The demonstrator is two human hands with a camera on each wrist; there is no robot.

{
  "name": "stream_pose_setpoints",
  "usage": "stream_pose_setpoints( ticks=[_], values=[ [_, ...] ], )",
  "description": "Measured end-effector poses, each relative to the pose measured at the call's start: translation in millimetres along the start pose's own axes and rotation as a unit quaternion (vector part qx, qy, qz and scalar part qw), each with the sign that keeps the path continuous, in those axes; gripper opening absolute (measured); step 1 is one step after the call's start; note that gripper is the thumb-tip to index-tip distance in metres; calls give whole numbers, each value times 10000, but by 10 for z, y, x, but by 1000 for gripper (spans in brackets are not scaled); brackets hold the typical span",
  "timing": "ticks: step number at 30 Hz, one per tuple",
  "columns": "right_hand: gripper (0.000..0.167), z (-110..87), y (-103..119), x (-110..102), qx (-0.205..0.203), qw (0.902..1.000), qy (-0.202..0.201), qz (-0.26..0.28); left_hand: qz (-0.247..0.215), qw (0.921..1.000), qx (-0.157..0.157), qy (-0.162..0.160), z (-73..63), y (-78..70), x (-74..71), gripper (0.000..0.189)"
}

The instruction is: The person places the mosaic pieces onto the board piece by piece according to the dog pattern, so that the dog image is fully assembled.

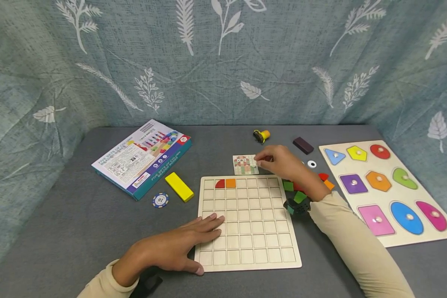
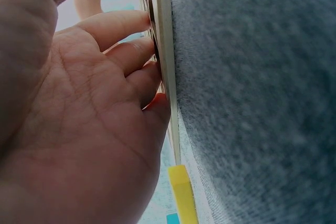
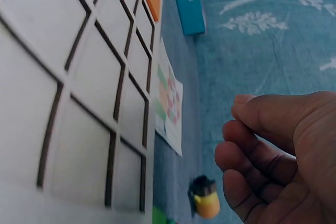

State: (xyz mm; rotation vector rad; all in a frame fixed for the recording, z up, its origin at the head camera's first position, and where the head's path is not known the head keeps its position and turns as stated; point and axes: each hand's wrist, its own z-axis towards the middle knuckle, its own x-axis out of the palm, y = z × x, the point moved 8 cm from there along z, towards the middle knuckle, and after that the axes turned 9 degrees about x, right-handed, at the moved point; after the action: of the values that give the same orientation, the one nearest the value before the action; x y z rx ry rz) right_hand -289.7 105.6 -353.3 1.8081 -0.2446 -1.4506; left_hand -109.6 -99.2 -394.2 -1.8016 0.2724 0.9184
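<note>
My left hand (image 1: 176,244) rests on the left edge of a wooden grid board (image 1: 246,253), fingers spread over its squares and thumb at the near corner. In the left wrist view its fingertips (image 2: 152,69) lie at the board's edge. A red quarter-circle piece (image 1: 220,183) and an orange square piece (image 1: 230,183) sit side by side in the far row. Above the right side of a small printed pattern card (image 1: 241,167) hovers my right hand (image 1: 279,161), fingers curled in and thumb against the index finger. The right wrist view shows nothing between these fingers (image 3: 239,156).
Green, red and orange pieces (image 1: 300,196) lie by the board's right edge, partly under the right forearm. A shape puzzle board (image 1: 342,182) is at right. Left are a box (image 1: 141,161), a yellow block (image 1: 179,187) and a chip (image 1: 160,200). Behind lie a yellow-black object (image 1: 261,135) and a dark block (image 1: 303,145).
</note>
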Motion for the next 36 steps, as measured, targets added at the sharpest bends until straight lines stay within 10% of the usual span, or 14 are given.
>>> stream_pose_setpoints(
  ticks=[36],
  values=[
    [19,-322,-748,-326,1366,9887,-546,-302,-43,10000,-66,46,-13,-12,4,83]
  ],
)
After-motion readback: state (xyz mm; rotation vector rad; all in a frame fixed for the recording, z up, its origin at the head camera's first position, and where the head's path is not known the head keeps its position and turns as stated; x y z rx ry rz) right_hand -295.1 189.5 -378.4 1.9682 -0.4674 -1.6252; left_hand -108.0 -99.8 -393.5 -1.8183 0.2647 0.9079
